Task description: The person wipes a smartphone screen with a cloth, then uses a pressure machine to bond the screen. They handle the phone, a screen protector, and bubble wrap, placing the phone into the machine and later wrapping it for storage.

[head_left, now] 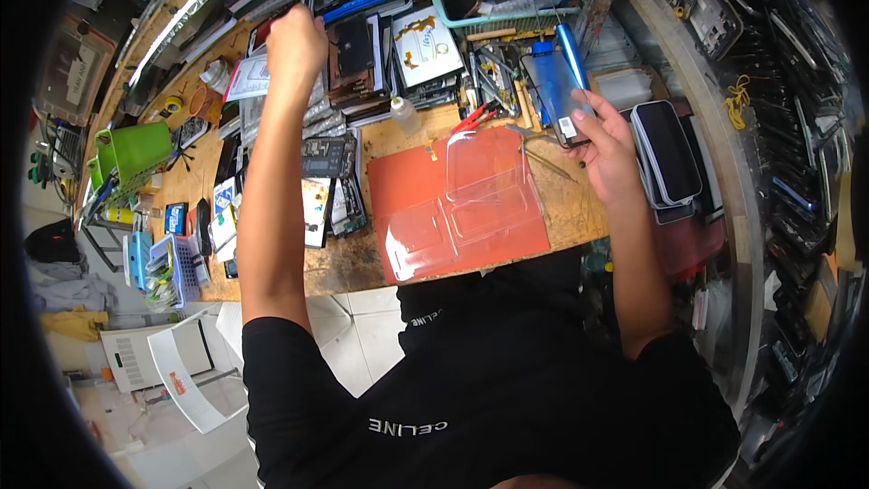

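My right hand (605, 140) grips the lower end of a dark, glossy phone panel (552, 91) with a small white label, above the bench's right side. A shiny blue cylinder (570, 54) stands out beside the panel's upper end. My left arm reaches far across to the stacked phone parts at the back left. There my left hand (297, 41) is closed with its knuckles up; its fingertips, and anything in them, are hidden. Between my arms lies a red mat (398, 183) with clear plastic phone-shaped trays (489, 213) on it.
Red-handled pliers (475, 119) and tweezers (548, 161) lie by the mat, near a small bottle (405, 114). Opened phones (330, 158) crowd its left side. A teal basket (507, 23) stands behind, a green bin (134, 149) far left, and phone frames (668, 154) at right.
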`<move>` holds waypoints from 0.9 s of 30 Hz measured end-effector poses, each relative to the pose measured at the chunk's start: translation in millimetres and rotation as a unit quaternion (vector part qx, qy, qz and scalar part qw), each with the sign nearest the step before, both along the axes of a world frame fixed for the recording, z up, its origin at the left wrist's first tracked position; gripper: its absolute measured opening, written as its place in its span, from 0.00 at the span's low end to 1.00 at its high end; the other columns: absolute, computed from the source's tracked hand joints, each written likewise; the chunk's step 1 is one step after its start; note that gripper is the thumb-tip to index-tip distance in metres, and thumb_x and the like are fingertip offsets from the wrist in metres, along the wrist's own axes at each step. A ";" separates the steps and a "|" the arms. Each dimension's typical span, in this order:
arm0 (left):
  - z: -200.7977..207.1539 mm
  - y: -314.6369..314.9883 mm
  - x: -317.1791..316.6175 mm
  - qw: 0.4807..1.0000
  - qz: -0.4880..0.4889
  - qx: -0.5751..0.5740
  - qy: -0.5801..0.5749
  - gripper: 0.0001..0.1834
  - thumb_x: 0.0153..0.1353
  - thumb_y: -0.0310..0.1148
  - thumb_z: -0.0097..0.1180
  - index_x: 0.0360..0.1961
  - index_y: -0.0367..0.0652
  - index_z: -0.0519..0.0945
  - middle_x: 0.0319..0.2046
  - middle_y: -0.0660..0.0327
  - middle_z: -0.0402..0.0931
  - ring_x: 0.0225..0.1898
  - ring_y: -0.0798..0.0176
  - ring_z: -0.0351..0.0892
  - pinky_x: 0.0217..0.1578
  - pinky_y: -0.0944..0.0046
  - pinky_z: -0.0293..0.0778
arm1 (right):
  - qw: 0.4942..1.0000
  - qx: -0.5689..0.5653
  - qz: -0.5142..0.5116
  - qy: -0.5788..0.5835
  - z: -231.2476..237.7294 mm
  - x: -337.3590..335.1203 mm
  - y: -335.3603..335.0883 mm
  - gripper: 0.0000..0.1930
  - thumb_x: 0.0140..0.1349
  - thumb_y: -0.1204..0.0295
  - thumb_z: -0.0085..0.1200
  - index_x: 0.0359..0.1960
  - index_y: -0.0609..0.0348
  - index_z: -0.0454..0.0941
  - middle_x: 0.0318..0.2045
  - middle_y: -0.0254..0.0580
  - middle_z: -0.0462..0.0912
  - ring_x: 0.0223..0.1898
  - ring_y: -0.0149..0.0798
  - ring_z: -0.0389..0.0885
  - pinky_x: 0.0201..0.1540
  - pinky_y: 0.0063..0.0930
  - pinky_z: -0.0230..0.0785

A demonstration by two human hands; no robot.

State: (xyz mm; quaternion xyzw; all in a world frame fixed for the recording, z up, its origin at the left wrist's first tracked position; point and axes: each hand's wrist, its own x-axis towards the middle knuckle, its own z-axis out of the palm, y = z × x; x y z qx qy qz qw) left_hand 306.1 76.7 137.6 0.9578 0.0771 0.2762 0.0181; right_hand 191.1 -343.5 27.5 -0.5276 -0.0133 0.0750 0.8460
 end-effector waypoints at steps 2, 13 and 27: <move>15.8 -10.8 -23.9 0.996 -0.065 0.006 -0.063 0.13 0.68 0.38 0.60 0.42 0.39 0.86 0.38 0.40 0.85 0.44 0.33 0.85 0.47 0.43 0.80 | 1.000 0.001 0.021 -0.005 2.0 -1.6 0.6 0.25 0.73 0.71 0.59 0.68 0.67 0.69 0.40 0.39 0.86 0.34 0.28 0.86 0.36 0.22 0.77; -72.0 -83.4 -229.6 0.600 -0.150 -0.768 0.168 0.21 0.76 0.35 0.59 0.62 0.33 0.77 0.42 0.57 0.85 0.36 0.71 0.84 0.37 0.68 0.84 | 0.919 -0.094 0.381 -0.026 14.1 -28.8 70.7 0.25 0.71 0.73 0.63 0.67 0.70 0.73 0.54 0.44 0.86 0.51 0.31 0.85 0.54 0.28 0.79; -90.1 -42.7 -318.0 0.643 -0.022 -0.766 -0.007 0.19 0.75 0.28 0.59 0.62 0.32 0.75 0.40 0.58 0.85 0.37 0.68 0.86 0.39 0.66 0.84 | 0.642 -0.646 0.167 -0.376 13.7 -8.1 6.3 0.51 0.45 0.62 0.77 0.75 0.55 0.66 0.68 0.47 0.73 0.73 0.52 0.64 0.74 0.51 0.52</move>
